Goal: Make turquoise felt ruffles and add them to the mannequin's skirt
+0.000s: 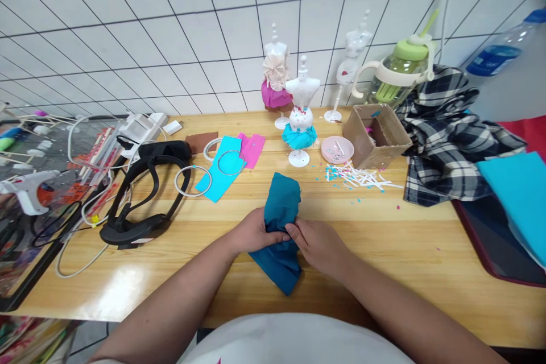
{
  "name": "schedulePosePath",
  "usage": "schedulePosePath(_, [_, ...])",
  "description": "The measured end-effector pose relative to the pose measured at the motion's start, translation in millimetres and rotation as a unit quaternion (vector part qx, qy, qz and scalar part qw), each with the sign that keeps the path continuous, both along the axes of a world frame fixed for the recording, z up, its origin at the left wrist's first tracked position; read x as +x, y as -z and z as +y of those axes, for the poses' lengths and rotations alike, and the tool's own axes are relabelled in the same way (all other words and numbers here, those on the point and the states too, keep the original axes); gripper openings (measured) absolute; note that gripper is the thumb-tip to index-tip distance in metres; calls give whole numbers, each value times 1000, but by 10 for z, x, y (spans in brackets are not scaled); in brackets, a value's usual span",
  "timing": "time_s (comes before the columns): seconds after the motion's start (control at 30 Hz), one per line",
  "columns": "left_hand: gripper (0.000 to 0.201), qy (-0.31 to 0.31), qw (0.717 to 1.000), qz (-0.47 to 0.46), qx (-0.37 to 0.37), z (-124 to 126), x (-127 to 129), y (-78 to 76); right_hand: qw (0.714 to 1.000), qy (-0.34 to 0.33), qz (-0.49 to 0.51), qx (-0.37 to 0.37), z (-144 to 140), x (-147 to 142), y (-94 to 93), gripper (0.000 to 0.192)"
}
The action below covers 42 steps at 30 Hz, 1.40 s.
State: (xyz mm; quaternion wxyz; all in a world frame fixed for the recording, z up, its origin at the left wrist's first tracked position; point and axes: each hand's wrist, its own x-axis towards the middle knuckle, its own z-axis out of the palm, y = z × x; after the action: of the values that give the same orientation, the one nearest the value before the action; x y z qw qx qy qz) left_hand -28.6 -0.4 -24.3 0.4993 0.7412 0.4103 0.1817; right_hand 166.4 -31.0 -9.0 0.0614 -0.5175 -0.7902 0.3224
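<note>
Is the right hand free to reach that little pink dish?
Probably not right away: the right hand and left hand are both pinching the teal cloth. The table between it and the pink dish looks bare.

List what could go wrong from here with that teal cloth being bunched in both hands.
1. The left hand and right hand pinch the teal cloth only at its middle, so the gather may slip loose.
2. The cloth's far end lies near the mannequin with the teal skirt; a sweep could tip it.
3. Paper scraps lie close by and might cling to the cloth.
</note>
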Motion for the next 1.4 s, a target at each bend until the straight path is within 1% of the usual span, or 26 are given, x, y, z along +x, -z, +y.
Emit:
schedulePosePath(0.23, [37,10,1000,11,3,0,10,-4,1000,-1,5,8,-5,5,19,43])
schedulePosePath(0.43, [36,5,1000,18,5,-5,21,-3,1000,-3,-10,11,-3,-6,38,44])
schedulePosePath(0.57, [41,9,1000,-4,0,0,11,-30,1000,4,-14,17,-2,-5,48,44])
schedulePosePath(0.7, [54,-9,994,-94,-45,10,-22,-36,1000,28,-2,11,8,25,53,45])
schedulePosePath(0.77, [51,-26,990,-121,-73,12,-28,-21,999,33,1,9,13,38,52,45])
schedulePosePath(0.83, [46,-34,987,-127,-96,12,-22,0,999,32,2,7,15,41,47,45])
schedulePosePath(0.93, [42,-26,985,-131,-114,11,1,19,1000,30,3,3,14,32,40,45])
schedulePosePath(1.1, [41,-10,988,-116,-100,11,18,0,1000,24,-4,10,2,23,58,45])
schedulePosePath(1.2, [45,-11,991,-107,-83,9,7,-16,999,26,-8,18,-5,29,83,46])
schedulePosePath(1.3, [42,-48,990,-107,-77,6,-8,-14,999,33,-10,26,-2,35,97,46])
schedulePosePath(1.33, [41,-69,988,-107,-83,6,-12,-7,999,34,-10,29,1,35,98,46])
schedulePosePath(1.4, [46,-108,982,-107,-110,7,-18,12,999,33,-10,33,6,34,96,46])
